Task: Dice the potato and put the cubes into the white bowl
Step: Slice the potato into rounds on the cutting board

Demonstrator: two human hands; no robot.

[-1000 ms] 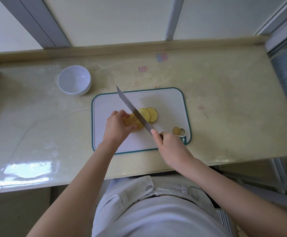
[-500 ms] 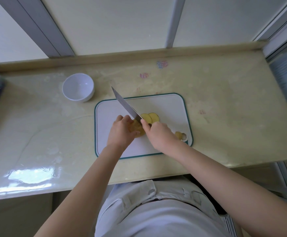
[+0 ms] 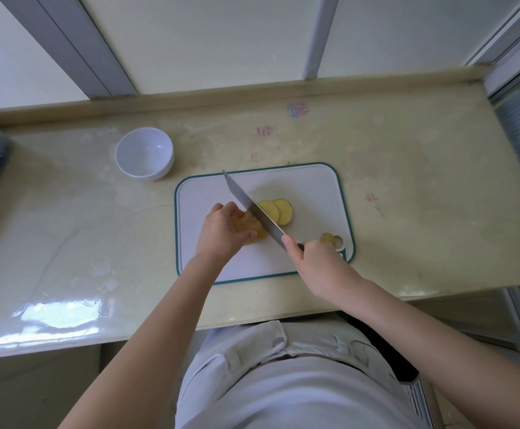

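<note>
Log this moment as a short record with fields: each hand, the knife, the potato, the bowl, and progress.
left hand: holds the uncut potato chunk on the cutting board
right hand: grips the knife by its handle
knife: blade slants across the board, at the chunk's right edge
slices: two rounds overlapping, right of the blade
end piece: by the board's near right corner
white bowl: empty, on the counter beyond the board's left corner
progress: slices only, no cubes yet
</note>
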